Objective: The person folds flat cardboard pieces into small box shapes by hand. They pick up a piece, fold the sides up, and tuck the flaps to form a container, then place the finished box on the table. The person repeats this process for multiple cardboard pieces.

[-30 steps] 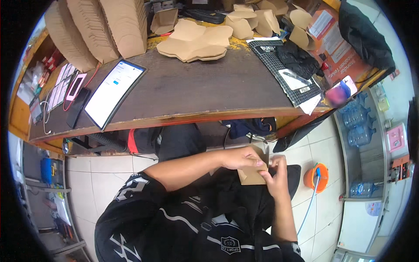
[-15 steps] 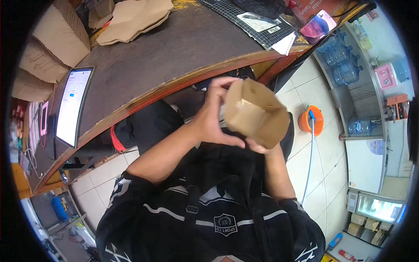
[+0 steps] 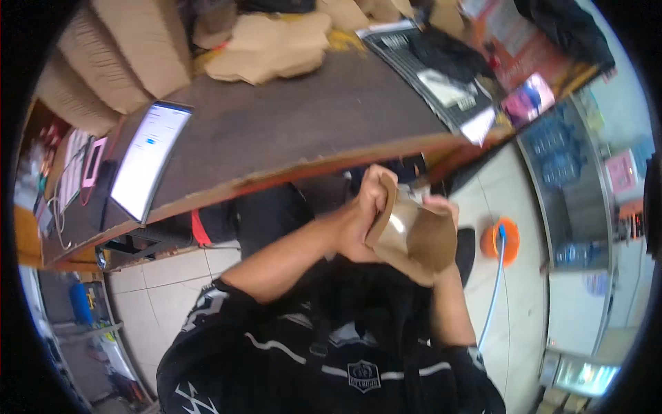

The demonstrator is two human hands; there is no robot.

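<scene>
Since the frame 0.5 s earlier, the kraft paper box (image 3: pixel 441 238) had come nearer the person's body, the left hand (image 3: pixel 365 217) had closed from a spread hold, and the right hand (image 3: pixel 441 203) had moved from beneath the near corner to the far right side. The box now sat between the 2 hands, on the near side of the desk (image 3: pixel 289 131), directly right of the left hand, its mouth tilted up. No long axis stood out, and both hands touched it. The left hand pinched the left wall, fingers curled over the rim; the right palm was hidden behind the box, so I could not tell how firmly it gripped. Nothing showed inside the box except a shiny patch. To the right, an orange bucket (image 3: pixel 489 243) held the blue end of a pale rod (image 3: pixel 492 303).
</scene>
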